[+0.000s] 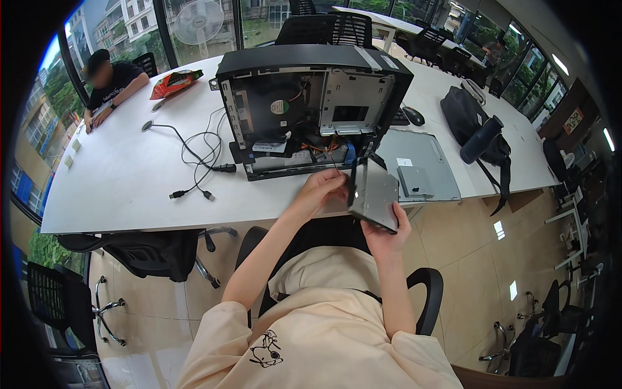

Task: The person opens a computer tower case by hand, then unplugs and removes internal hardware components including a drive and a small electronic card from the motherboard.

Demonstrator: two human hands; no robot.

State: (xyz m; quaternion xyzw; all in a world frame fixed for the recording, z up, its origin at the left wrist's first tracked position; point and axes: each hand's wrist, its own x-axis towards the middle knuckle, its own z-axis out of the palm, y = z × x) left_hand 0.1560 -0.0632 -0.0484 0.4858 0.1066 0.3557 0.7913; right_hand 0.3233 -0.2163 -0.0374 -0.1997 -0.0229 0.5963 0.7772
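Note:
In front of the computer case, my right hand (387, 232) grips a flat silver optical drive (376, 196) with black edges, tilted above the table's front edge. Close to the drive's left edge, the fingers of my left hand (321, 191) are pinched together. A thin wire runs down from the case toward those fingertips, but what they hold is too small to make out. The black desktop computer case (314, 61) lies open toward me, showing metal brackets, orange wires and a blue clip inside.
Right of the case, a grey metal side panel (424, 152) carries a small silver drive (414, 182). Farther right are a mouse (413, 116), a black bag (463, 110) and a dark bottle (482, 139). Black cables (204, 162) and a red packet (176, 83) lie left. A person (113, 81) sits far left.

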